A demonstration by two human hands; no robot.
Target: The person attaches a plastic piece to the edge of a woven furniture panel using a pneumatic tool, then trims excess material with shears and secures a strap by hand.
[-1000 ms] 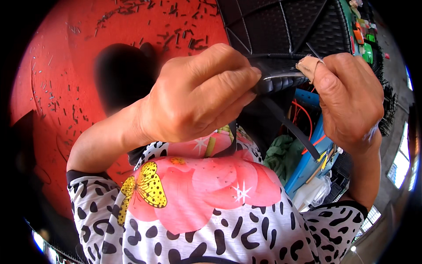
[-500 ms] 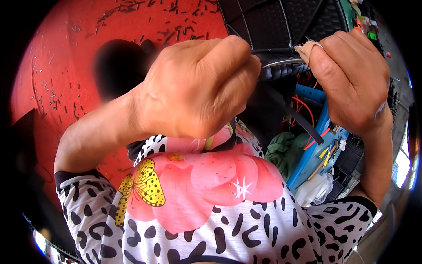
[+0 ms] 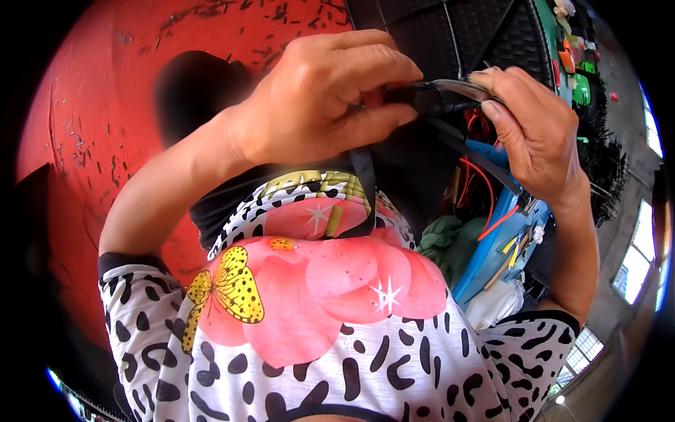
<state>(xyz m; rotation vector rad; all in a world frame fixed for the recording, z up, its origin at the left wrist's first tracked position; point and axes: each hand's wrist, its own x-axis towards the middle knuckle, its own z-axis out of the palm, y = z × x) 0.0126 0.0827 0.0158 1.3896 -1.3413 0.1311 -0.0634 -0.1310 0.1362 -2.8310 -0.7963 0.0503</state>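
My left hand point(image 3: 316, 98) is closed, thumb and fingers pinching a flat black strip point(image 3: 434, 100) with a glossy edge. Thumb and forefinger of my right hand point(image 3: 536, 133) meet on the other end of that strip, which bows slightly between the two hands. Just beyond it is a black woven panel point(image 3: 499, 42), crossed by dark bars. Another length of black strip point(image 3: 485, 156) hangs below, passing near the right wrist. Part of the strip behind my left fingers is hidden.
Red floor covering point(image 3: 91, 77) spreads at the left, littered with short dark scraps. A blue tray point(image 3: 470, 271) with small tools lies at lower right, beside green cloth point(image 3: 453, 243) and a red tube point(image 3: 491, 193). Green and orange items point(image 3: 573, 70) stand at far right.
Both hands have shifted; the right has come left and lower, the left has turned to show its thumb and fingers. The hands are closer together, and the frayed tan wrap at the right fingertips no longer shows.
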